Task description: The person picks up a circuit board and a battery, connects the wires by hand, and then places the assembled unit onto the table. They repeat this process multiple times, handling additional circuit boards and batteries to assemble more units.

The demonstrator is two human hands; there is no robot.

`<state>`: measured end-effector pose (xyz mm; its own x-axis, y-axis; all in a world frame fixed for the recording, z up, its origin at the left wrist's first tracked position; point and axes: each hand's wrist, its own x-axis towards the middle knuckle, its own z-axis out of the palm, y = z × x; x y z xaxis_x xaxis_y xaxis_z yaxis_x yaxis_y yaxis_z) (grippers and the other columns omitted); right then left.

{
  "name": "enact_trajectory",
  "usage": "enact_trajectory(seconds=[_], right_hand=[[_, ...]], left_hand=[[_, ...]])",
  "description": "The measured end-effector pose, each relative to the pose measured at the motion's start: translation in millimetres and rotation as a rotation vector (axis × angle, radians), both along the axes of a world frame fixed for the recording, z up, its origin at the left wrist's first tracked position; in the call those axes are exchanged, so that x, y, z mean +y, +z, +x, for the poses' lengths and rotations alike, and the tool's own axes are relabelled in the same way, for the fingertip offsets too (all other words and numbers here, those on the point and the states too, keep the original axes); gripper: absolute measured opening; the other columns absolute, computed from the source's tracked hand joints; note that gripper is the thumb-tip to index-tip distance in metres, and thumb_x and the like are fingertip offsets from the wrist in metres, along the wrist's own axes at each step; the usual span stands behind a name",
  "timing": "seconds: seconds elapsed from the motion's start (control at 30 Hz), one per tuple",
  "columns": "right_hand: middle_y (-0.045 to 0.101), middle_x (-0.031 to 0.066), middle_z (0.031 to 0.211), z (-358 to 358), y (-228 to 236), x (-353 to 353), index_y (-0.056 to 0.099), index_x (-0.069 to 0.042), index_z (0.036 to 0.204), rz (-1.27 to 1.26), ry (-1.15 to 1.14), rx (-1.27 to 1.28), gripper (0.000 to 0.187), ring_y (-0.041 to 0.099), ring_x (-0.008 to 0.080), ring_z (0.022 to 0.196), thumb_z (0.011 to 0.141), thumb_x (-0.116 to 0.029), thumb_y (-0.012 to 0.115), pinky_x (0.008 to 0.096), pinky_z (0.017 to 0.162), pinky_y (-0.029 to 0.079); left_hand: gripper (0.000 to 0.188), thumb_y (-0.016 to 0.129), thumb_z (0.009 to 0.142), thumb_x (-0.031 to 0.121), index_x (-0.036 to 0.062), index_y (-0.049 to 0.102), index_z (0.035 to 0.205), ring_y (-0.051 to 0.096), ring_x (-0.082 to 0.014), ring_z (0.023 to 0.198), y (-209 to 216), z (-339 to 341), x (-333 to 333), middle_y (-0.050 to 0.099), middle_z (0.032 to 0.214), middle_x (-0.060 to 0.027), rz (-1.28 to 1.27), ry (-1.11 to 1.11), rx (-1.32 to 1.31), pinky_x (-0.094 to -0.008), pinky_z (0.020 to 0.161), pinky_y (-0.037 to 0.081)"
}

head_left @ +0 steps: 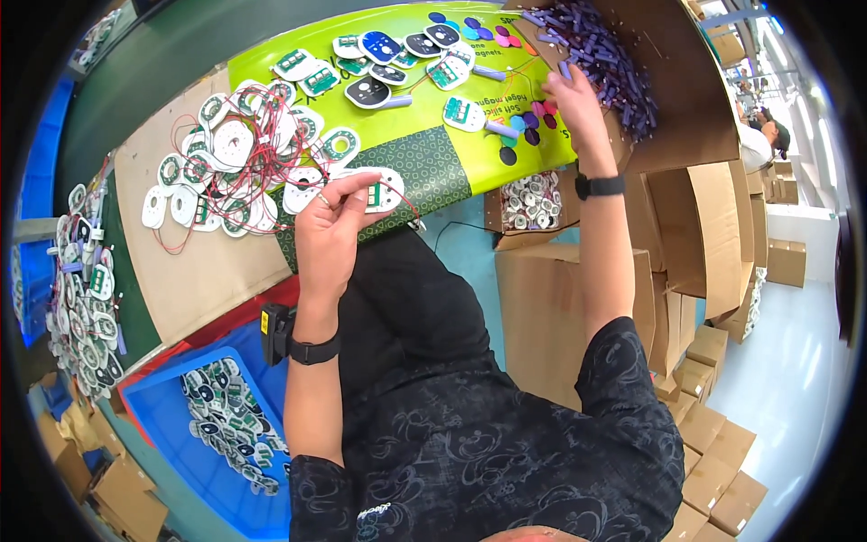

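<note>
Apparently at a picking step, our left hand [330, 237] pinches a white panel [388, 193] at the worktop [411, 154] edge; our right hand [574, 98], fingertips seemingly closed on a purple cylinder [565, 70] by the carton [682, 99], needs a clean lift.

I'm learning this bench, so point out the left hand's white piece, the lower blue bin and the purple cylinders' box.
White piece [386, 199]: head view, bare white face.
Blue bin [161, 429]: head view, bare inside.
Box [688, 77]: head view, inner wall.
</note>
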<state>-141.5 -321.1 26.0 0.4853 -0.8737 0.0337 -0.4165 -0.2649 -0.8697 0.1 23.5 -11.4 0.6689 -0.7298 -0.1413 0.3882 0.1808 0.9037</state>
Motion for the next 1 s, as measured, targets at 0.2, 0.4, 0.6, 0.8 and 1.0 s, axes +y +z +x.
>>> enact_trajectory(seconds=[0.2,0.4,0.6,0.8,1.0], right_hand=[[0.067,0.0130,0.105,0,-8,21,0.036,0.011,0.137,0.095,-0.082,0.011,0.075,0.065,0.0182,0.091,0.090,-0.037,0.070,0.0283,0.080,0.051],[0.067,0.0144,0.105,27,-26,17,0.058,0.009,0.118,-0.295,-0.015,0.355,0.076,0.065,0.0237,0.097,0.075,-0.051,0.077,0.0336,0.087,0.051],[0.070,0.0080,0.094,26,-21,51,0.066,0.002,0.104,-0.171,0.158,-0.076,0.022,0.068,0.0142,0.085,0.094,-0.018,0.066,0.0270,0.075,0.054],[0.070,0.0080,0.093,24,24,115,0.059,-0.002,0.108,0.205,0.267,-0.392,0.018,0.065,0.0108,0.072,0.101,-0.019,0.058,0.0228,0.065,0.053],[0.067,0.0040,0.081,27,28,187,0.059,-0.003,0.106,0.224,0.415,-0.186,0.013,0.054,0.0061,0.062,0.102,-0.015,0.055,0.0211,0.056,0.045]], left_hand=[[0.021,0.051,0.101,0.004,-0.0063,0.065,0.115,0.069,-0.0197,0.099,0,0,-1,0.068,0.110,-0.0133,-0.007,-0.013,-0.005,-0.0350,0.085,0.061],[0.021,0.052,0.101,0.004,-0.0062,0.065,0.115,0.069,-0.0199,0.099,2,0,-1,0.068,0.110,-0.0135,0.002,-0.013,-0.002,-0.0348,0.085,0.061],[0.021,0.051,0.101,0.002,-0.0056,0.066,0.113,0.068,-0.0160,0.096,3,-2,-1,0.068,0.108,-0.0099,-0.020,-0.010,0.023,-0.0315,0.082,0.062],[0.022,0.051,0.101,0.004,-0.0059,0.064,0.115,0.068,-0.0201,0.100,2,1,1,0.067,0.113,-0.0133,-0.023,-0.025,0.005,-0.0358,0.086,0.061],[0.022,0.063,0.096,0.004,-0.0061,0.065,0.116,0.068,-0.0152,0.094,12,-2,2,0.069,0.108,-0.0110,-0.081,-0.002,0.100,-0.0294,0.084,0.059]])
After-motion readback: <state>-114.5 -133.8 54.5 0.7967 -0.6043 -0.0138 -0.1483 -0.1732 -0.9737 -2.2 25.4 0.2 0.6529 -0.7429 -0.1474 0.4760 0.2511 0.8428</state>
